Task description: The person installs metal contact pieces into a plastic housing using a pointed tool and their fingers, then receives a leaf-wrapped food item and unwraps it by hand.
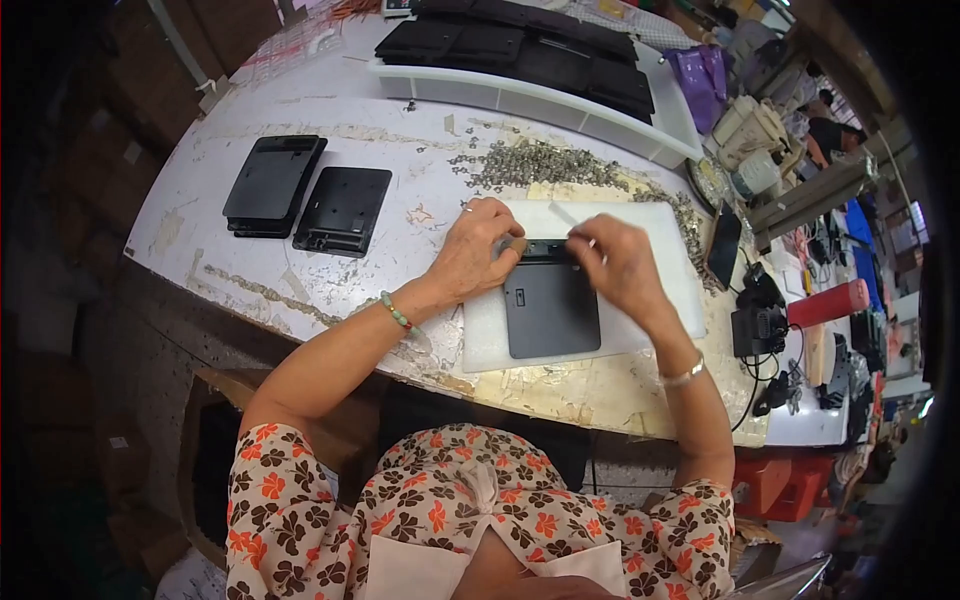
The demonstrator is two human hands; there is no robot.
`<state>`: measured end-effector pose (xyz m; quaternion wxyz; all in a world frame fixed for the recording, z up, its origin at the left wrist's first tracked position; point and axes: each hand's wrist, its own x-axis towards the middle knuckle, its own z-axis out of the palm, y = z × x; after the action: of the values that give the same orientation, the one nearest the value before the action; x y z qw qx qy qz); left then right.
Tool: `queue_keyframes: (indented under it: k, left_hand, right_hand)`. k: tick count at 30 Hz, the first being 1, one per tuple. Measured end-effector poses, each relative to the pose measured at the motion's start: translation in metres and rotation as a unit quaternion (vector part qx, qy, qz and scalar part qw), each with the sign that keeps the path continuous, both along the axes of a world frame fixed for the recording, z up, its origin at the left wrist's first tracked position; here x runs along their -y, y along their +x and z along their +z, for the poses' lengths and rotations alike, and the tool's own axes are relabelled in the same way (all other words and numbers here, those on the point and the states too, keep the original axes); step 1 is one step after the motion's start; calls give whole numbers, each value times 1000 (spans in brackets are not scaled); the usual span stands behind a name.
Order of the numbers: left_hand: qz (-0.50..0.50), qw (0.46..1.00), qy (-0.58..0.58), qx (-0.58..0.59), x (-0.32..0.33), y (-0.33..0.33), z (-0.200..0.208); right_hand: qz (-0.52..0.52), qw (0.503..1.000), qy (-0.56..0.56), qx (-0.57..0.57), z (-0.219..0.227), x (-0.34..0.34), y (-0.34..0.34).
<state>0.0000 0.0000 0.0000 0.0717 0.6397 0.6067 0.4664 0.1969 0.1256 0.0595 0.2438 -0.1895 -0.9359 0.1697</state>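
Note:
A flat, dark grey plastic housing [553, 312] lies on a white foam sheet [655, 215] in front of me. Its far end is a black recessed strip [545, 251] with small fittings too fine to tell apart. My left hand [475, 250] is closed at the far left corner of the housing, thumb and fingers pinching its edge. At the far right corner is my right hand [622, 262], its fingers pinched together over the strip. A thin, pale, blurred stick [566, 213] juts from these fingers; its kind is unclear.
Small metal pieces [550, 163] lie heaped beyond the foam. A white tray [540, 105] of black panels stands at the back. More black housings [270, 185] sit at left, one beside them [343, 210]. At right are a phone [724, 245] and a black adapter [758, 330].

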Motion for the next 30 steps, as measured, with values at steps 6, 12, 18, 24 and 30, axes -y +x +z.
queue_keyframes:
  k: [6, 12, 18, 24, 30]
  left_hand:
    - [16, 999, 32, -7, -5, -3, -4]
    - [-8, 1000, 24, 3, 1, -1, 4]
    - [-15, 1000, -3, 12, 3, -4, 5]
    - [5, 999, -8, 44, 0, -2, 1]
    - [21, 1000, 14, 16, -3, -2, 0]
  right_hand:
    - [-88, 993, -71, -36, -27, -58, -57]
    - [-75, 996, 19, -52, -52, -70, -95]
    - [-58, 994, 91, -14, -57, -69, -102]
    - [-87, 955, -277, -56, -29, -66, -76]
    - [-53, 810, -580, -69, -7, -29, -35]
